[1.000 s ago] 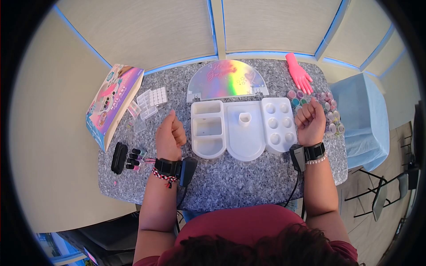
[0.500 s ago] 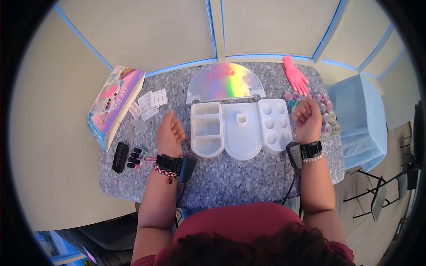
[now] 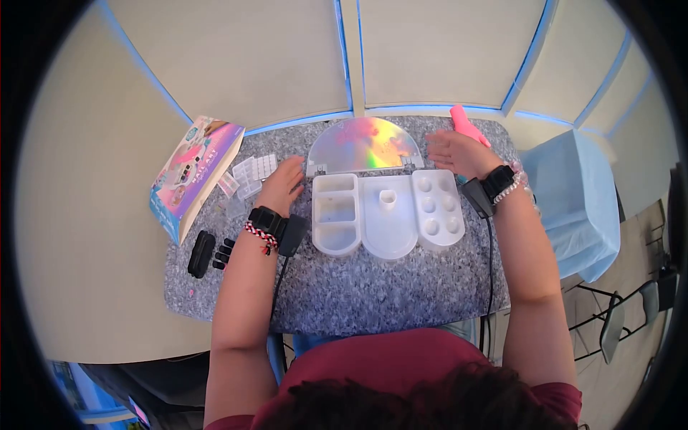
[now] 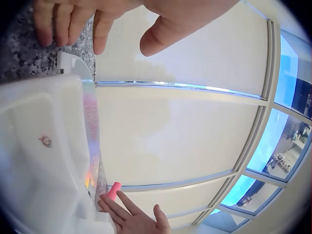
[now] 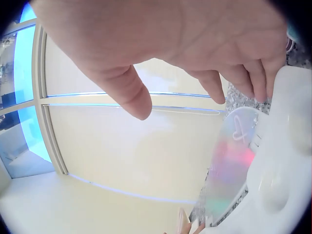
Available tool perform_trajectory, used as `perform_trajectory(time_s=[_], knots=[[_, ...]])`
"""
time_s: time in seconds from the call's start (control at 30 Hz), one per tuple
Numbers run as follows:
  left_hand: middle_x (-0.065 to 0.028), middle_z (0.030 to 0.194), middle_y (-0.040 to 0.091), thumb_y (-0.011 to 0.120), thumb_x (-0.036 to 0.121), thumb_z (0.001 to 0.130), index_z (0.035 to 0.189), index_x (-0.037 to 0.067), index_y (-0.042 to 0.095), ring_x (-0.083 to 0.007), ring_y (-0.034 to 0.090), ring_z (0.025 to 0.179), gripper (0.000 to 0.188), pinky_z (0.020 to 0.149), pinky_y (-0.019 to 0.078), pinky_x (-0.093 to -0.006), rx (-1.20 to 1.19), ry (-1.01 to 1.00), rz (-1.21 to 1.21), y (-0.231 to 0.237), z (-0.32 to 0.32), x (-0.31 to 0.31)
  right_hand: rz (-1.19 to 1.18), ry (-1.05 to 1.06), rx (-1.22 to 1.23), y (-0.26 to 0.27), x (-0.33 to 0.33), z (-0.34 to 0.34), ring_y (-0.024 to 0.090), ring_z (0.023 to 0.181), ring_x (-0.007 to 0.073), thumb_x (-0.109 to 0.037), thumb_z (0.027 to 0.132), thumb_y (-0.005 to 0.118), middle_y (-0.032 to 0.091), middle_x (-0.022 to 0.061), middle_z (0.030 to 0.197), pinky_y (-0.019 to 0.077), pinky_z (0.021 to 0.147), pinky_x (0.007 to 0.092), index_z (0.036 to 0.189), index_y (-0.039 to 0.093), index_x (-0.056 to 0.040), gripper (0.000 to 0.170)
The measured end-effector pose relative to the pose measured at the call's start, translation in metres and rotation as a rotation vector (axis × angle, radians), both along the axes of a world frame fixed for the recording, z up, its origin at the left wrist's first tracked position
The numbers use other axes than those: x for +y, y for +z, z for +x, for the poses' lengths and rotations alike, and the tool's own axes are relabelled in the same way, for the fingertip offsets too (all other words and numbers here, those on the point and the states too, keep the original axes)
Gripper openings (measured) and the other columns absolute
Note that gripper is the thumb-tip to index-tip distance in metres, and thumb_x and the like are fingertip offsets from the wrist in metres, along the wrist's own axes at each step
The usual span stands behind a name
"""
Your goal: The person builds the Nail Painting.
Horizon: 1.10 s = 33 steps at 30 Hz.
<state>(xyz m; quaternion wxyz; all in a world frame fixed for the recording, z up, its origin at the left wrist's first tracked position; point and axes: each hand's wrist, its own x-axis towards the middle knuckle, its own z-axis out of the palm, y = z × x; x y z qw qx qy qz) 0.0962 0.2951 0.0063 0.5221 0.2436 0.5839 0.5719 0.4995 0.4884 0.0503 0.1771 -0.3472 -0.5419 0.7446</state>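
Both hands are held up over the table, fingers extended, with nothing in them. My left hand [image 3: 282,188] is left of a white tray [image 3: 335,221] with three compartments. Over the far right corner, my right hand [image 3: 461,154] reaches inward beside a shiny rainbow half-round panel [image 3: 373,143]. That panel stands behind the white trays. The middle tray [image 3: 390,235] has a short round post, and the right tray [image 3: 439,215] has several round wells. A pink model hand [image 3: 466,123] lies partly hidden behind my right hand, and my right forearm covers most of the small jars.
At the left stands a nail art box [image 3: 193,172], with clear plastic cases [image 3: 248,175] beside it. A black case [image 3: 201,254] lies near small black-capped bottles [image 3: 224,252]. To the right is a seat draped in blue cloth [image 3: 573,201]. Wrist-camera cables run down past the table's near edge.
My right hand has moved from beside the right tray up and inward toward the panel, its fingers unfolding. My left hand has shifted slightly away from me, fingers opening out.
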Motion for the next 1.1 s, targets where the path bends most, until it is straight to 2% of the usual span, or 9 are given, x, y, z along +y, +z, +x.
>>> perform_trajectory(time_s=[0.07,0.2,0.37,0.47,0.67,0.8,0.9,0.97,1.1], knots=[[-0.0083,0.156,0.052,0.059,0.055,0.102,0.146,0.016,0.06,-0.0212,0.05,0.137,0.058,0.111,0.042,-0.0379,0.022,-0.02,-0.011,0.0,0.001,0.004,-0.007,-0.011,-0.056,-0.005,0.005,-0.001,0.03,0.157,0.0383,-0.052,0.104,0.058,0.027,0.0323,0.168,0.024,0.128,0.0476,0.164,0.031,-0.0023,0.082],[-0.0083,0.154,0.054,0.06,0.055,0.101,0.148,0.016,0.058,-0.0202,0.052,0.136,0.06,0.11,0.0433,-0.0381,-0.008,-0.036,-0.029,0.003,-0.001,0.009,0.009,-0.021,-0.081,-0.012,0.006,-0.006,0.034,0.155,0.0386,-0.054,0.102,0.06,0.03,0.0351,0.165,0.0246,0.128,0.0474,0.163,0.033,-0.0029,0.084],[-0.0057,0.146,0.06,0.062,0.051,0.101,0.147,0.016,0.058,-0.0162,0.058,0.123,0.058,0.102,0.0476,-0.0353,0.004,0.021,-0.115,0.009,0.002,0.016,-0.04,-0.029,-0.04,-0.021,0.014,-0.008,0.051,0.142,0.0308,-0.052,0.101,0.063,0.048,0.028,0.156,0.0444,0.112,0.0431,0.161,0.037,-0.0041,0.081],[-0.0023,0.134,0.067,0.063,0.044,0.103,0.142,0.015,0.062,-0.0142,0.061,0.115,0.049,0.096,0.0498,-0.0351,0.015,0.057,-0.15,0.01,0.006,0.018,-0.128,-0.106,-0.097,-0.012,0.011,-0.008,0.056,0.137,0.0275,-0.047,0.102,0.064,0.056,0.0223,0.151,0.0488,0.104,0.0407,0.157,0.044,-0.0033,0.073],[0.0024,0.109,0.071,0.072,0.032,0.102,0.133,0.012,0.066,-0.0116,0.065,0.1,0.038,0.084,0.0534,-0.0299,0.004,-0.011,-0.14,-0.017,-0.012,0.036,0.031,-0.23,-0.091,0.008,-0.009,-0.006,0.061,0.131,0.0242,-0.041,0.1,0.07,0.064,0.017,0.142,0.0497,0.104,0.0402,0.147,0.057,-0.0019,0.062],[0.0023,0.107,0.07,0.072,0.027,0.102,0.136,0.01,0.066,-0.009,0.064,0.096,0.038,0.081,0.0537,-0.0267,0.039,-0.063,-0.051,0.016,0.002,0.025,0.098,-0.32,-0.075,0.021,-0.019,-0.004,0.066,0.121,0.0213,-0.032,0.101,0.071,0.069,0.0134,0.133,0.0528,0.101,0.037,0.145,0.058,-0.0012,0.055],[-0.0006,0.112,0.074,0.07,0.024,0.104,0.141,0.008,0.065,-0.008,0.065,0.092,0.041,0.082,0.0533,-0.0255,0.132,-0.136,0.164,0.042,0.016,0.015,0.149,-0.332,0.116,0.018,-0.015,0.003,0.07,0.11,0.0171,-0.018,0.101,0.07,0.072,0.0087,0.125,0.0557,0.094,0.0312,0.138,0.064,-0.0002,0.041],[-0.0044,0.113,0.076,0.071,0.021,0.103,0.137,0.006,0.068,-0.0079,0.066,0.089,0.037,0.085,0.0536,-0.0253,0.221,-0.122,0.287,0.058,0.027,0.01,0.327,-0.367,0.165,0.02,-0.019,0.006,0.07,0.098,0.0109,-0.006,0.1,0.07,0.074,0.005,0.115,0.0566,0.085,0.0246,0.131,0.068,0.0009,0.032],[-0.0079,0.113,0.078,0.074,0.019,0.101,0.13,0.004,0.071,-0.0093,0.069,0.091,0.034,0.088,0.0546,-0.0271,0.488,-0.143,0.307,0.064,0.023,0.011,0.54,-0.339,0.06,0.034,-0.038,0.015,0.068,0.092,0.0073,-0.006,0.098,0.072,0.075,0.0014,0.106,0.0564,0.082,0.0249,0.124,0.071,0.0019,0.027]])
